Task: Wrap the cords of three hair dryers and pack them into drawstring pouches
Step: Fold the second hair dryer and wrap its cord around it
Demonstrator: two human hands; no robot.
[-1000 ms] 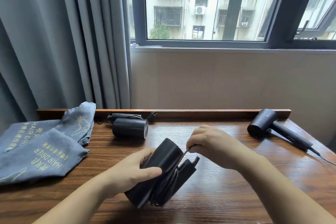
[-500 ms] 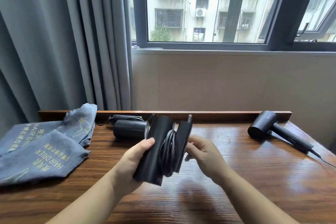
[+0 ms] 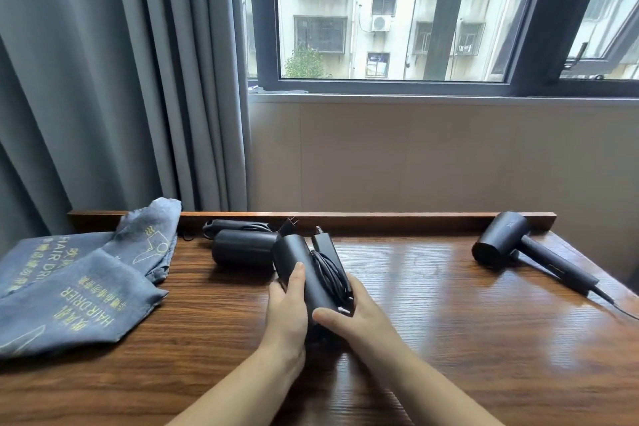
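A black folded hair dryer (image 3: 301, 263) with its cord wound between barrel and handle is at the middle of the wooden table (image 3: 449, 339). My left hand (image 3: 287, 304) grips its barrel from the left, thumb on top. My right hand (image 3: 352, 315) holds its near end and the folded handle from the right. A second folded dryer (image 3: 242, 247) with its cord wrapped lies behind it by the back rail. A third dryer (image 3: 501, 245) lies unfolded at the far right, its cord trailing off the table edge. Grey drawstring pouches (image 3: 79, 287) lie overlapped at the left.
A raised wooden rail (image 3: 397, 220) runs along the table's back edge. Grey curtains (image 3: 103, 79) hang behind the pouches. A window (image 3: 397, 10) and a beige wall are beyond the table. Bare wood shows between the held dryer and the right one.
The held dryer went from tilted low, to raised upright, to lowered at the table's middle near the second dryer. My right hand left the cord end and now holds the dryer's near end.
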